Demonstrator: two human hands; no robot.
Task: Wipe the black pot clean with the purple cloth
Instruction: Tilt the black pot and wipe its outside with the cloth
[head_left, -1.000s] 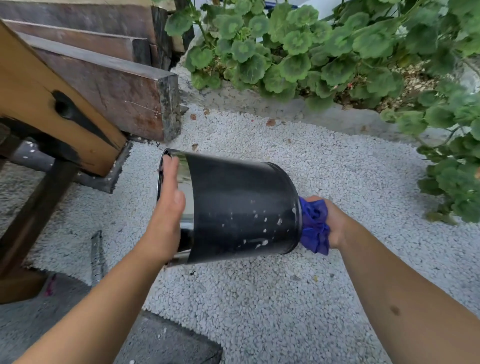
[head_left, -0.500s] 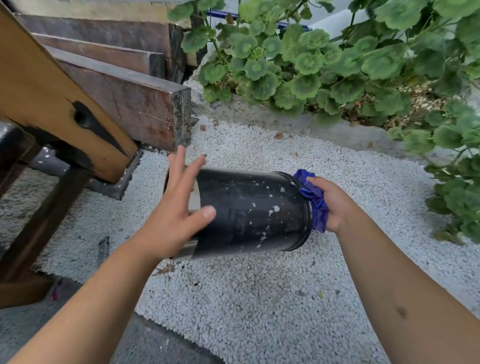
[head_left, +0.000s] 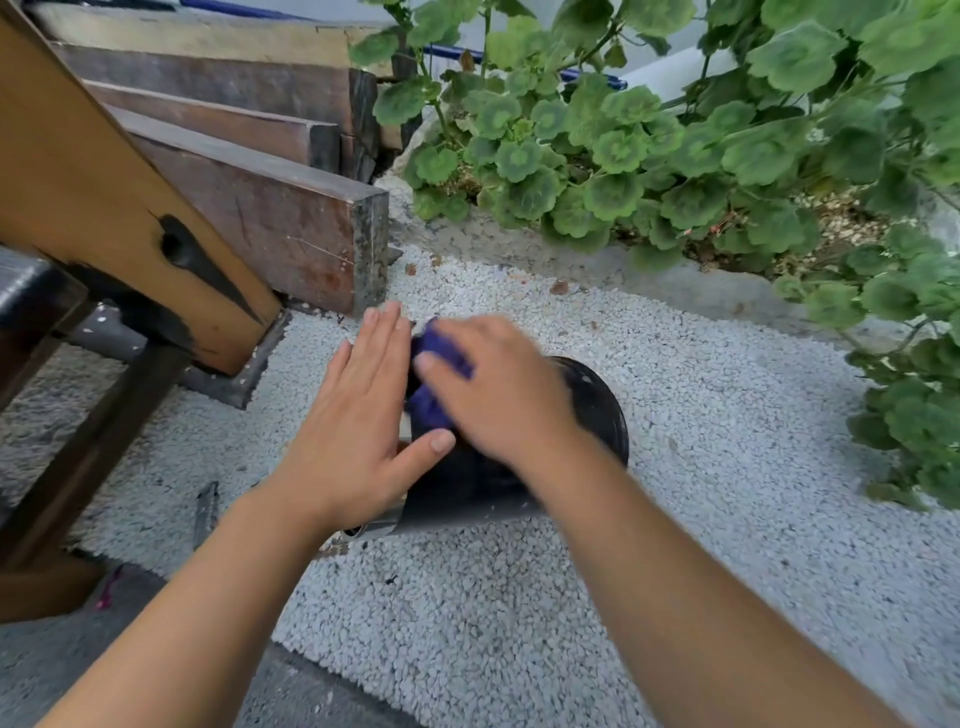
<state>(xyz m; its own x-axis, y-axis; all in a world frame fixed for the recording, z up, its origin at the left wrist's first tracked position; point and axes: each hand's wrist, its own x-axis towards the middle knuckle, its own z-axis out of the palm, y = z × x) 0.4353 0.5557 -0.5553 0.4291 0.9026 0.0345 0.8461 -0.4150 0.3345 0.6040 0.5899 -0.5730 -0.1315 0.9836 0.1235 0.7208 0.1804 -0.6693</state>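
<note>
The black pot (head_left: 597, 410) is held on its side above the white gravel, its base end to the right and its shiny rim to the lower left. My left hand (head_left: 358, 415) lies flat against the rim end with fingers straight and thumb on the pot's side. My right hand (head_left: 493, 395), blurred by motion, presses the crumpled purple cloth (head_left: 439, 379) onto the upper side of the pot near the rim. Both hands hide most of the pot's wall.
White gravel (head_left: 675, 519) covers the ground below. Wooden beams and steps (head_left: 249, 218) stand at the left. Geranium plants (head_left: 675, 171) fill the back and right behind a concrete kerb. A grey slab (head_left: 311, 696) lies at the bottom left.
My right hand has carried the cloth from the pot's base end up and left across its side, close to my left hand. The pot has tilted so its base faces more to the right.
</note>
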